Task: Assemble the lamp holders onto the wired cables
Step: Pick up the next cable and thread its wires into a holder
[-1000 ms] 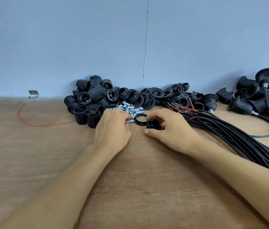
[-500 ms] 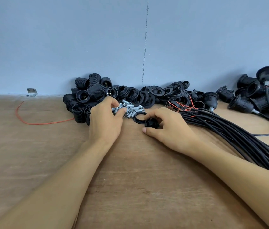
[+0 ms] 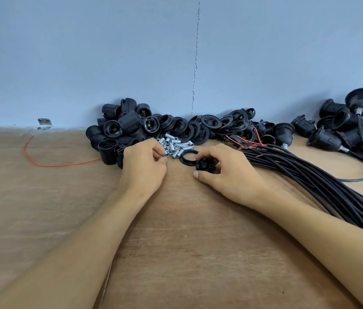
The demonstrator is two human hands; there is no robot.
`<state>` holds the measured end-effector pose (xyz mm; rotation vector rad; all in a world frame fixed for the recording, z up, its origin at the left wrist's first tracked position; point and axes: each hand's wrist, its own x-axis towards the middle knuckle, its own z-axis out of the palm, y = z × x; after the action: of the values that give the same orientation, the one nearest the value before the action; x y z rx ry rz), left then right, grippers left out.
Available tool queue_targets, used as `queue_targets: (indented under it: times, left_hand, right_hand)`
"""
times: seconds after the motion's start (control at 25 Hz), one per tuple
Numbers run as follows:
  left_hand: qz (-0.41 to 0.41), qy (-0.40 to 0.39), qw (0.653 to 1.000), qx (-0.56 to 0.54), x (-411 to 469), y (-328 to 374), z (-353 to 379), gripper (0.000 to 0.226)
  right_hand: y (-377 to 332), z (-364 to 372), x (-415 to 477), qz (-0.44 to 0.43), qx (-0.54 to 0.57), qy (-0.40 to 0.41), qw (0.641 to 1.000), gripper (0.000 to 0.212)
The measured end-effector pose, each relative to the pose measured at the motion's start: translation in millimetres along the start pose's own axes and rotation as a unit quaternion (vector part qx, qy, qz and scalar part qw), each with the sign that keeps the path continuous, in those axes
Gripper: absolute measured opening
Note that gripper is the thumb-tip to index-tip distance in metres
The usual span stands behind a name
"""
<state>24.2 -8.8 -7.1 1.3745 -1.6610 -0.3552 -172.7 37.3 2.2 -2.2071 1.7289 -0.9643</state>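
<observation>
You are working at a wooden desk [image 3: 176,253] that is carrying everything in loose heaps. The largest thing, a thick bundle of black cables [image 3: 310,181], is running from the lower right toward the centre, with its red-tipped ends waiting bare. That suggests most of the job is lying ahead of you. At the upper right, a pile of finished lamp holders [image 3: 341,134] with cables already fitted is showing what is done.

Along the wall at centre left, threaded socket bodies [image 3: 118,132] are sitting stacked. Beside them, black rings [image 3: 209,127] are spreading toward the centre. In front of those, small metal tubes [image 3: 176,146] are lying scattered.

Your right hand [image 3: 229,175] is curling round a black lamp holder cap [image 3: 205,165] near the centre, just below a single loose ring [image 3: 187,155]. Your left hand [image 3: 142,170] is sitting at the edge of the tube heap, its fingers bent in and apparently pinching one metal tube [image 3: 166,154].

I judge that you are gathering parts for one more holder. As for containers, no tray, box or bin is showing anywhere.
</observation>
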Motion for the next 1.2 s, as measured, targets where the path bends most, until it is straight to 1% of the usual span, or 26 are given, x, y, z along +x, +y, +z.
queue_targets:
  times: [0.08, 0.16, 0.28, 0.4, 0.44, 0.52, 0.56, 0.6, 0.68, 0.76, 0.8, 0.84, 0.92, 0.96, 1.04, 1.12, 1.2]
  left_hand:
    - [0.008, 0.007, 1.000, -0.008, 0, -1, -2, 0.038]
    - [0.011, 0.014, 1.000, -0.008, -1, 0, -2, 0.042]
    - [0.029, 0.030, 0.999, -0.008, -3, 4, -3, 0.032]
    - [0.056, 0.039, 0.997, -0.041, -13, 14, -4, 0.027]
    - [0.044, 0.023, 0.997, -0.065, -18, 21, -3, 0.023]
    - [-0.006, -0.057, 0.990, -0.128, -26, 34, 3, 0.009]
    - [-0.036, -0.102, 0.979, -0.172, -29, 40, 5, 0.005]
    - [-0.064, -0.133, 0.965, -0.218, -31, 45, 7, 0.009]
    - [-0.104, -0.155, 0.942, -0.281, -33, 48, 9, 0.016]
    - [-0.115, -0.154, 0.940, -0.283, -34, 46, 8, 0.016]
    - [-0.116, -0.154, 0.941, -0.279, -34, 45, 8, 0.014]
    - [-0.115, -0.153, 0.942, -0.276, -34, 45, 9, 0.012]
    - [-0.114, -0.149, 0.945, -0.267, -32, 45, 11, 0.013]
    - [-0.112, -0.150, 0.948, -0.256, -32, 45, 12, 0.016]
    - [-0.083, -0.145, 0.966, -0.199, -34, 47, 12, 0.018]
    - [-0.021, -0.085, 0.992, -0.089, -34, 46, 8, 0.019]
    - [0.005, -0.026, 0.999, 0.019, -32, 40, 1, 0.022]
  right_hand:
    - [0, 0, -1, -0.001, 0.001, 0.001, 1.000, 0.031]
    - [0, 0, -1, -0.005, 0.002, 0.003, 1.000, 0.031]
    - [-1, -1, -1, 0.000, 0.001, 0.005, 1.000, 0.034]
    - [-3, -3, -2, 0.039, 0.044, 0.031, 0.998, 0.040]
    - [-5, -5, -3, 0.050, 0.067, 0.046, 0.995, 0.041]
    - [-9, -7, -5, 0.061, 0.121, 0.068, 0.988, 0.043]
    - [-12, -8, -7, 0.060, 0.145, 0.072, 0.985, 0.042]
    - [-14, -9, -8, 0.059, 0.159, 0.071, 0.983, 0.041]
    - [-17, -13, -12, 0.056, 0.175, 0.047, 0.982, 0.041]
    - [-16, -22, -16, 0.054, 0.182, 0.002, 0.982, 0.042]
    - [-13, -27, -17, 0.051, 0.159, -0.010, 0.986, 0.038]
    - [-8, -32, -17, 0.052, 0.113, -0.005, 0.992, 0.031]
    - [5, -43, -15, 0.080, -0.026, 0.039, 0.996, 0.014]
    - [10, -47, -14, 0.104, -0.097, 0.051, 0.989, 0.010]
    - [16, -45, -15, 0.134, -0.199, 0.042, 0.970, 0.018]
    - [15, -36, -17, 0.126, -0.248, 0.033, 0.960, 0.026]
    - [13, -27, -18, 0.115, -0.291, 0.058, 0.948, 0.028]
